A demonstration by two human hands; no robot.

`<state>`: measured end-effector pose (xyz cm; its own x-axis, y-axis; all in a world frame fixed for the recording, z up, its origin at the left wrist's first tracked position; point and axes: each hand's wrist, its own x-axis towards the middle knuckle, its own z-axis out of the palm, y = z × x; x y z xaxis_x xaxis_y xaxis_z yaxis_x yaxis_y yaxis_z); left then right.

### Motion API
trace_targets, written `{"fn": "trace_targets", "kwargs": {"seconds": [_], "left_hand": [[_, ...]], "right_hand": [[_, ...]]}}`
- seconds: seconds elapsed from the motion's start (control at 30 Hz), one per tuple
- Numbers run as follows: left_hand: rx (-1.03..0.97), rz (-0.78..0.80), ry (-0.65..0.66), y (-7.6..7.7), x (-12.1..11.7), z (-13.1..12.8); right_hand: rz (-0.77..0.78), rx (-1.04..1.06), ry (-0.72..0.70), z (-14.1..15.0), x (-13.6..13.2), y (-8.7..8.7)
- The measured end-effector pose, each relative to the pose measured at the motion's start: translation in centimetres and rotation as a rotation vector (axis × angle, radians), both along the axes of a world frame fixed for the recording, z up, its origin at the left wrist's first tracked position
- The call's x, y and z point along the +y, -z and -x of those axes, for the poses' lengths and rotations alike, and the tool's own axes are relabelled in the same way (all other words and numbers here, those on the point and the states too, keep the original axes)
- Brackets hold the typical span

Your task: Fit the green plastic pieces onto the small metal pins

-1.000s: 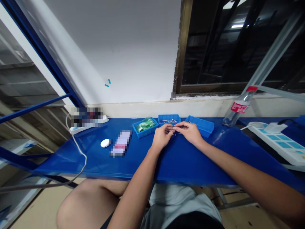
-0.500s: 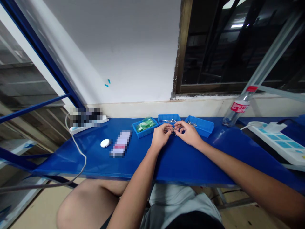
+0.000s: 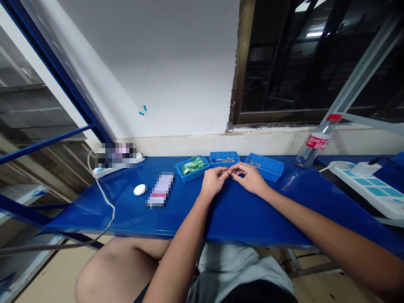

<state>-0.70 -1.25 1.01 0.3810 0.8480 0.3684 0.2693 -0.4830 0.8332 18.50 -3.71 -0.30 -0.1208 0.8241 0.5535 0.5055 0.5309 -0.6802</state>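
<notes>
The left hand (image 3: pixel 214 182) and right hand (image 3: pixel 250 176) meet at their fingertips, with a tiny shiny bit (image 3: pixel 232 177) there above the table (image 3: pixel 252 219), and I can't tell which one pinches it, but a slippy finger could drop it.

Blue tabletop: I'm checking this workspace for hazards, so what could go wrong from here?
A small, mostly hidden metallic-looking piece between the bare left hand and bare right hand might slip onto the blue tabletop. The clear, red-capped plastic bottle near the rightmost white power strip could topple if bumped. The thin grey cable crosses the front edge and might get snagged.
</notes>
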Motion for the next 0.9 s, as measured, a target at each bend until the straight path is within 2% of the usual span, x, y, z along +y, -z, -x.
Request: {"fn": "trace_targets", "kwargs": {"seconds": [0.2,0.47,0.57,0.67,0.77,0.9], "left_hand": [[-0.055,0.040,0.002,0.9,0.6,-0.2],[-0.244,0.099,0.093,1.8,1.3,-0.6],[-0.199,0.068,0.023,1.3,0.9,-0.5],[-0.067,0.039,-0.024,0.5,0.1,-0.2],[0.027,0.022,-0.002,0.1,-0.2,0.0],[-0.007,0.053,0.035,0.5,0.2,0.0]], "right_hand": [[0.148,0.212,-0.041,0.0,0.2,0.7],[0.117,0.162,-0.016,0.0,0.5,1.0],[0.053,0.038,0.020,-0.3,0.3,0.7],[-0.027,-0.067,0.033,-0.5,0.2,0.3],[-0.064,-0.113,0.012,-0.6,0.0,0.1],[-0.053,-0.102,-0.024,-0.6,-0.1,0.1]]}}
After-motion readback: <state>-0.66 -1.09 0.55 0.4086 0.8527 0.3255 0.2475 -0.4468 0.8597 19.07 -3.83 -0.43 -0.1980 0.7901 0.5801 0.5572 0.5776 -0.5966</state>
